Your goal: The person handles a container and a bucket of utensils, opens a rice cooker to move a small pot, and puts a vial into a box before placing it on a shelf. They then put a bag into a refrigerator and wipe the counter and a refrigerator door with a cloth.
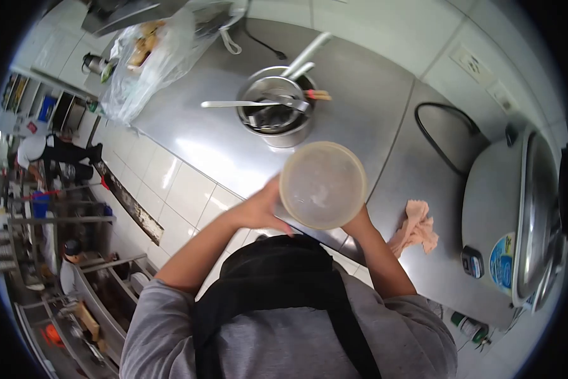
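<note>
A round, translucent plastic container (322,185) is held between my two hands, in front of my chest at the edge of the steel table (208,136). My left hand (265,207) grips its left side, with the thumb below the rim. My right hand (358,221) holds its lower right side, and its fingers are mostly hidden behind the container. Just beyond the container stands a metal pot (285,136) with utensils in it, their white handles sticking out.
A pink cloth (415,228) lies at the right, near a large metal appliance (495,196) with a black cord (430,136). Plastic bags (164,66) lie at the upper left. Two other people (34,150) (69,271) are across the tiled floor (186,196).
</note>
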Available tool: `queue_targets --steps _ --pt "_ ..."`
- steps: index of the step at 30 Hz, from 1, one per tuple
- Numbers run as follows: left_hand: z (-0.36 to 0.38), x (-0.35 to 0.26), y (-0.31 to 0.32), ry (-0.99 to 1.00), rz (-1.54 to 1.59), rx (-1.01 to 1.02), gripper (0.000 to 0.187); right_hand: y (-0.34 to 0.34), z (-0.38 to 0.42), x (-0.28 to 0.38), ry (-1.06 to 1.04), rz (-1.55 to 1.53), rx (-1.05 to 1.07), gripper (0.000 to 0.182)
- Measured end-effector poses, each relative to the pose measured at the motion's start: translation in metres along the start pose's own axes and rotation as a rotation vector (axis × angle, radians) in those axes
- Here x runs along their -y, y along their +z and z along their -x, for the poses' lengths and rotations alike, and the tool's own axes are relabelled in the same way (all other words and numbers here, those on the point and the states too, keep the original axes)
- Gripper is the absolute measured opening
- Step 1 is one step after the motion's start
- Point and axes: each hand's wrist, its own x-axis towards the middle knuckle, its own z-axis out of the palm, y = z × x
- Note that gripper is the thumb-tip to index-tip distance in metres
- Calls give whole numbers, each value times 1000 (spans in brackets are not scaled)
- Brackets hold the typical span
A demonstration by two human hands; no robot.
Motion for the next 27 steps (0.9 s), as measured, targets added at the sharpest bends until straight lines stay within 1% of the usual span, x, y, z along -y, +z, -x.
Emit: queue_targets --steps 1,2,4,5,6,8,9,11,12,14,18,21,23,24,26,27 --pt "-1 9 10 -90 42 -24 118 6 -4 11 172 -28 -3 105" --pt "-1 16 15 -178 86 -48 123 15 -8 16 160 -3 16 105" --pt "13 23 5 -174 100 -95 125 36 -9 17 115 50 -44 87" --pt "24 27 -2 -180 111 -114 126 52 -7 -12 40 172 -110 82" --pt "41 28 -11 -176 117 -150 126 67 -10 -2 24 193 -84 82" --pt "81 28 -29 -69 203 -260 129 100 -21 20 17 90 86 76" --pt "103 32 -39 -62 201 -296 129 119 -26 19 0 110 111 76" --pt "149 41 -61 84 233 -384 132 165 -43 12 -140 85 198 68" --pt "171 41 -76 89 231 -410 132 186 -53 19 -180 103 231 67" --pt "221 39 -108 20 247 -524 134 232 -78 39 -240 157 287 67" --pt "306 34 -170 43 226 -687 134 320 -131 82 -353 268 401 65" --pt "360 37 -217 58 153 -752 136 377 -166 112 -429 322 467 64" --pt "393 43 -253 152 274 -672 121 409 -187 129 -462 339 493 63" --pt "409 49 -270 150 265 -676 121 424 -198 136 -476 349 502 63" --pt "437 68 -303 60 220 -784 94 453 -218 148 -498 359 516 62" --pt "446 82 -320 134 325 -814 74 467 -228 153 -503 362 519 62"
